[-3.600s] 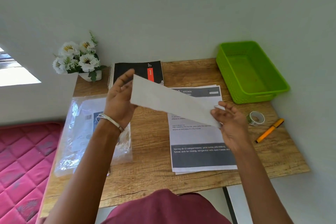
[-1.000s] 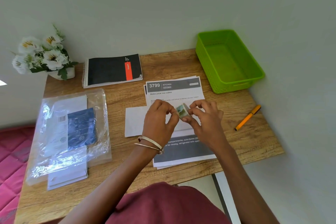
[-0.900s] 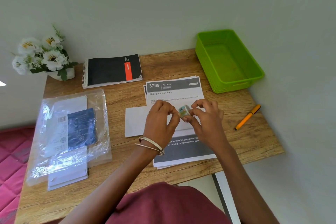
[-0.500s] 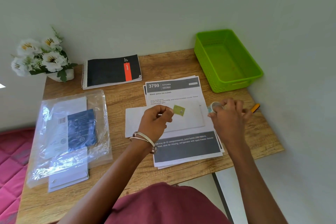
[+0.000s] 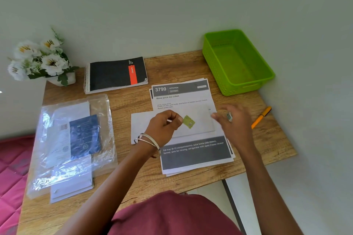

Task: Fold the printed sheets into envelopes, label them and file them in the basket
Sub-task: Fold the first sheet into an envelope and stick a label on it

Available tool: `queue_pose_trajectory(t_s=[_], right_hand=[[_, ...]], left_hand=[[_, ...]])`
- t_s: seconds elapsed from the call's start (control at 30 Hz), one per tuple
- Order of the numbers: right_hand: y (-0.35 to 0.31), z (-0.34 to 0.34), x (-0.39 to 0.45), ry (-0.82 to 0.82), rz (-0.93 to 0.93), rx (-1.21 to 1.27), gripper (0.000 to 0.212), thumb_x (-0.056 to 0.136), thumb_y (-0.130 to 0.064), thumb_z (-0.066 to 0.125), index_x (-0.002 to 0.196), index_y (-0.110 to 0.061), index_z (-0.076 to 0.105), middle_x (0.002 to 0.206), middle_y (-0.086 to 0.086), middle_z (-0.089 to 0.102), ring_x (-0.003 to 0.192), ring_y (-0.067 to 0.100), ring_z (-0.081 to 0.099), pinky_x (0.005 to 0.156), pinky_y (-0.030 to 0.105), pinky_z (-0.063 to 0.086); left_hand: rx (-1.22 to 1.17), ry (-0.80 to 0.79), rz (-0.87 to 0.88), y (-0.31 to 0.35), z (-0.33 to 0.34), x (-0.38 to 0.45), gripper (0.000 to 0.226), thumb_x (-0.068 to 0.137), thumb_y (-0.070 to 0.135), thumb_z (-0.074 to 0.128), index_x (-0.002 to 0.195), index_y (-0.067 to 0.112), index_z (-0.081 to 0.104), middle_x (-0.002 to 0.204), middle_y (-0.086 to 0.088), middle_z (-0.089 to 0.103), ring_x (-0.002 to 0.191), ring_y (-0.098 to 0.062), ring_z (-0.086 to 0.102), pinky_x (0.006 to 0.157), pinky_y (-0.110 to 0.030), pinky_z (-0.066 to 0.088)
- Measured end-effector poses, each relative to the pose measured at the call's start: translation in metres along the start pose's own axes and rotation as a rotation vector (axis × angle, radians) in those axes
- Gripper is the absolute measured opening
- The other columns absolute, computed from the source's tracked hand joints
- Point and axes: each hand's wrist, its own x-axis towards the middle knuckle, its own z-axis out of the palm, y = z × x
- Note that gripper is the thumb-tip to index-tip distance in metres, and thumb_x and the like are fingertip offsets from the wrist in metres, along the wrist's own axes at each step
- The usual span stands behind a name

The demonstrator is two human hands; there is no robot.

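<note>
I judge the step in hand to be the labelling or sealing of one envelope. My left hand (image 5: 164, 126) pinches a small green piece of tape (image 5: 189, 121) by its left edge, fingers curled, holding it just above the white envelope (image 5: 202, 122), which lies flat across the middle of the stack of printed sheets (image 5: 191, 150). My right hand (image 5: 236, 120) hovers at the envelope's right end, blurred, its fingers curled round the small tape roll (image 5: 229, 116).

The next move, as I read it, calls for laying the tape flat onto the envelope and pressing it down smoothly without creasing; the thin paper could slide on the glossy sheets beneath, so the other hand ought to steady it. Then the orange pen (image 5: 260, 117), lying to the right on the surface (image 5: 133, 173), would serve for writing, and the green basket (image 5: 248, 87) at the far right corner is bare inside.

The envelope is a matte, crisp, long rectangle. The sheets are smooth white paper with dark grey bands. The basket is rigid plastic with a woven-patterned wall. The surface is grained wood. On the left lies a crinkled, shiny clear plastic bag (image 5: 76, 139) of stationery; beyond it, a spiral notebook (image 5: 114, 74).
</note>
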Motion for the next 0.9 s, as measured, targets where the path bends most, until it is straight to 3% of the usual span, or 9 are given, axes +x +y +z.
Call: queue_pose_trajectory(t_s=[0.07,0.1,0.23,0.3,0.4,0.47,0.57,0.73,0.9], right_hand=[[-0.025,-0.001,-0.005,-0.211,0.027,0.403,0.025,0.078,-0.024,0.075,0.102,-0.019,0.069,0.098,0.001,0.07,0.094,0.014,0.064,0.081,0.036,0.052],[-0.033,0.001,-0.007,-0.294,0.018,0.481,0.025,0.077,-0.019,0.076,0.101,-0.02,0.068,0.093,-0.001,0.071,0.088,0.011,0.066,0.078,0.035,0.053],[-0.045,0.012,-0.009,-0.41,-0.095,0.402,0.033,0.074,-0.012,0.078,0.104,-0.019,0.067,0.084,-0.003,0.072,0.078,0.011,0.066,0.065,0.017,0.047],[-0.044,0.018,-0.009,-0.383,-0.094,0.365,0.031,0.075,-0.009,0.077,0.103,-0.017,0.066,0.079,-0.003,0.072,0.071,0.008,0.063,0.061,0.011,0.042],[-0.04,0.025,-0.01,-0.283,-0.008,0.428,0.028,0.076,-0.003,0.075,0.095,-0.019,0.064,0.072,-0.001,0.071,0.064,0.008,0.059,0.06,0.01,0.041],[-0.034,0.026,-0.01,-0.158,0.142,0.595,0.025,0.077,0.001,0.074,0.088,-0.018,0.061,0.069,0.002,0.068,0.062,0.013,0.06,0.058,0.019,0.047],[-0.022,0.026,-0.009,0.009,0.396,0.776,0.02,0.081,0.003,0.069,0.078,-0.013,0.058,0.073,0.007,0.066,0.056,0.013,0.061,0.047,0.017,0.044],[-0.008,0.037,-0.001,0.06,0.572,0.855,0.021,0.085,0.008,0.059,0.082,-0.012,0.068,0.08,0.004,0.068,0.068,0.014,0.064,0.055,0.019,0.049],[-0.007,0.048,0.004,0.048,0.596,0.847,0.025,0.087,0.006,0.057,0.091,-0.016,0.069,0.094,-0.003,0.069,0.082,0.011,0.064,0.057,0.018,0.046]], left_hand=[[0.144,-0.035,0.089,0.001,-0.003,0.004,0.011,0.091,0.019,0.054,0.088,0.011,0.062,0.085,0.0,0.064,0.076,-0.017,0.057,0.065,-0.019,0.043],[0.247,-0.059,0.143,0.002,-0.005,0.007,0.011,0.091,0.017,0.053,0.089,0.011,0.062,0.089,-0.002,0.064,0.078,-0.017,0.056,0.066,-0.018,0.042],[0.654,-0.148,0.267,0.01,-0.007,0.02,0.009,0.092,0.02,0.048,0.091,0.019,0.058,0.098,-0.004,0.057,0.092,-0.024,0.054,0.083,-0.041,0.045],[0.778,-0.135,0.286,0.015,-0.006,0.023,0.012,0.093,0.022,0.044,0.096,0.021,0.056,0.102,-0.002,0.055,0.099,-0.024,0.052,0.087,-0.043,0.04],[0.707,-0.037,0.31,0.015,-0.005,0.027,0.015,0.093,0.024,0.046,0.105,0.023,0.054,0.106,0.002,0.059,0.101,-0.021,0.054,0.088,-0.043,0.039],[0.582,0.003,0.325,0.008,-0.003,0.028,0.017,0.091,0.022,0.051,0.107,0.023,0.055,0.1,0.004,0.063,0.093,-0.02,0.058,0.084,-0.044,0.046],[0.497,0.0,0.331,-0.002,0.003,0.03,0.018,0.087,0.016,0.056,0.105,0.02,0.06,0.095,0.0,0.063,0.085,-0.021,0.059,0.078,-0.04,0.05],[0.493,-0.043,0.275,-0.015,0.019,0.038,0.019,0.086,0.017,0.059,0.105,0.015,0.065,0.103,-0.006,0.061,0.088,-0.023,0.06,0.082,-0.033,0.048],[0.488,-0.023,0.24,-0.024,0.032,0.054,0.024,0.086,0.014,0.059,0.11,0.014,0.063,0.108,-0.008,0.058,0.095,-0.024,0.057,0.083,-0.029,0.043]])
